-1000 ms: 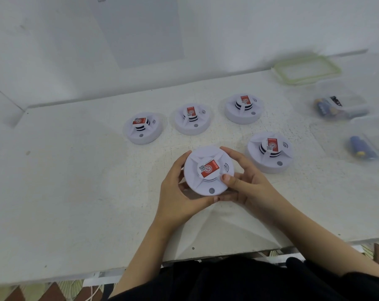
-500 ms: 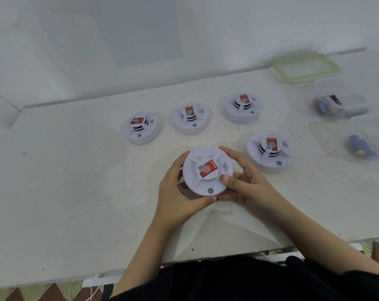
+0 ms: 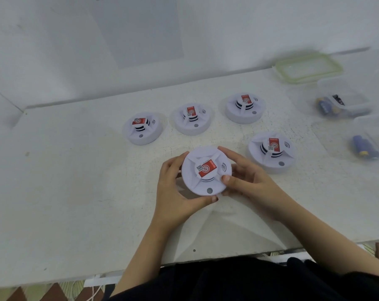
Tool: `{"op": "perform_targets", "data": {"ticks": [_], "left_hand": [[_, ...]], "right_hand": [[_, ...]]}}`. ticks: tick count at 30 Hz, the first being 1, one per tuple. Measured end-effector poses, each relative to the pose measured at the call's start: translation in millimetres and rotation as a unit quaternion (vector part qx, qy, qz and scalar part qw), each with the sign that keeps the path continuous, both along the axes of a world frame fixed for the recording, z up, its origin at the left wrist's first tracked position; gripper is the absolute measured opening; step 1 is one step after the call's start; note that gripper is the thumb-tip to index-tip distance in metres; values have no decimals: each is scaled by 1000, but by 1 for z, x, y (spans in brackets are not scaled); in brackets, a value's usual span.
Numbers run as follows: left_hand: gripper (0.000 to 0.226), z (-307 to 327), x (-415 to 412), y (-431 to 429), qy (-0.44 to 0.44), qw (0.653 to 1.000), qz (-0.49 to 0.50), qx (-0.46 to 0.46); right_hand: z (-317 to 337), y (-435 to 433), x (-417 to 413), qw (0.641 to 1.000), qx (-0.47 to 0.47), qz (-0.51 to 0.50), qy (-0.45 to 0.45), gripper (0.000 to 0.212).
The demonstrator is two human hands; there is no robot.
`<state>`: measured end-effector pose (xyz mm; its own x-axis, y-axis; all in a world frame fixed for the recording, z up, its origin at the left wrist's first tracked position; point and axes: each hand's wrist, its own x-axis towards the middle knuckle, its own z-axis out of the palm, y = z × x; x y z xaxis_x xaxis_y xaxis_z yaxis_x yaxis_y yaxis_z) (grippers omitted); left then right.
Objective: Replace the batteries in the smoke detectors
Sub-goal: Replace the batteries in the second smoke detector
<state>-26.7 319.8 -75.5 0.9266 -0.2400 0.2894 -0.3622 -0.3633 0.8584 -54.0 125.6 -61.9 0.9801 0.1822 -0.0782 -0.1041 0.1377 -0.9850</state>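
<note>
While cupped, both hands (image 3: 208,187) clasp the smoke detector (image 3: 206,170).

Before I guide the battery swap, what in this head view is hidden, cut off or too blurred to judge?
- Held smoke detector: underside and battery compartment face away; left hand and right hand cover its rim.
- Batteries in the clear containers: blurred, so type and count are unreadable.
- Nearer container: cut off by the right edge.
- Red labels: print too small.
- Four detectors on the table: undersides hidden.

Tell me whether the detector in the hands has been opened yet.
No: the held detector is closed, red label up, between left hand and right hand.
</note>
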Motion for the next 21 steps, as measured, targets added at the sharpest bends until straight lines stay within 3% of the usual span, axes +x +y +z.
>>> {"op": "perform_targets", "data": {"ticks": [5, 10, 21], "left_hand": [[94, 3, 10, 5, 7, 998, 2, 62], [93, 2, 19, 7, 0, 990, 11, 138], [98, -1, 24, 10, 8, 983, 15, 183]], "right_hand": [[4, -7, 10, 988, -145, 11, -49, 58], [-7, -2, 18, 941, -324, -27, -98, 59], [-6, 3, 20, 926, -358, -49, -109, 56]]}}
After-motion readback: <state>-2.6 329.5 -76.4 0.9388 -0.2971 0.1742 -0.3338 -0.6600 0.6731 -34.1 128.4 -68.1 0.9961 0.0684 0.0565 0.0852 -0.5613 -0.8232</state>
